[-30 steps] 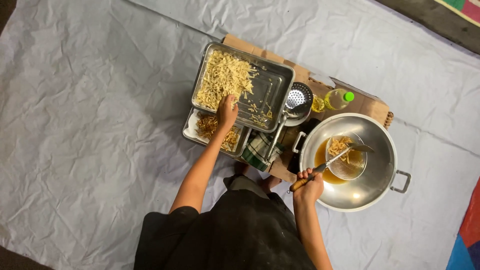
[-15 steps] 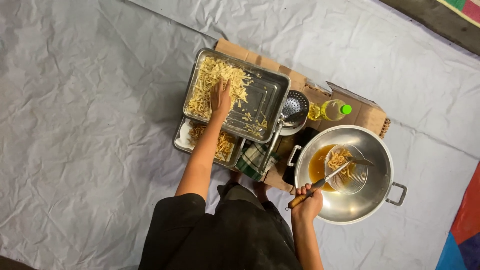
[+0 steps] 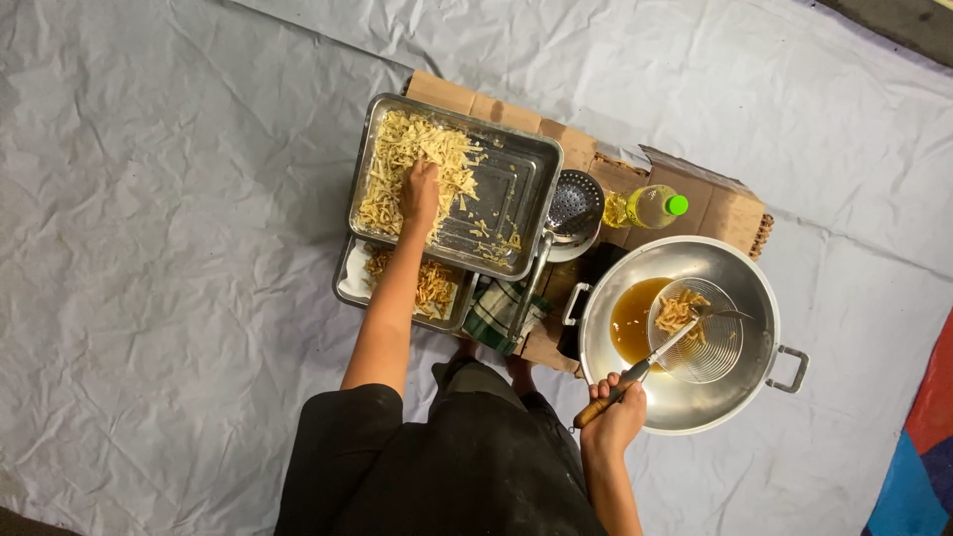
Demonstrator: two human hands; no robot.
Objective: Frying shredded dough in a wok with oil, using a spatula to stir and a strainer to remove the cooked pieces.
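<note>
Left hand (image 3: 421, 191) closes on pale raw strips (image 3: 397, 164) in the steel tray (image 3: 516, 169); right hand (image 3: 615, 412) grips the wooden-handled wire skimmer (image 3: 695, 328); best kept level over hot oil (image 3: 630, 318).

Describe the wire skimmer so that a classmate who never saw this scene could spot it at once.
Find the big steel wok on the right, holding brown oil. The wire skimmer rests inside it, carrying fried strips, its wooden handle in the right hand. Unlike the perforated ladle nearby, its bowl is open mesh.
</note>
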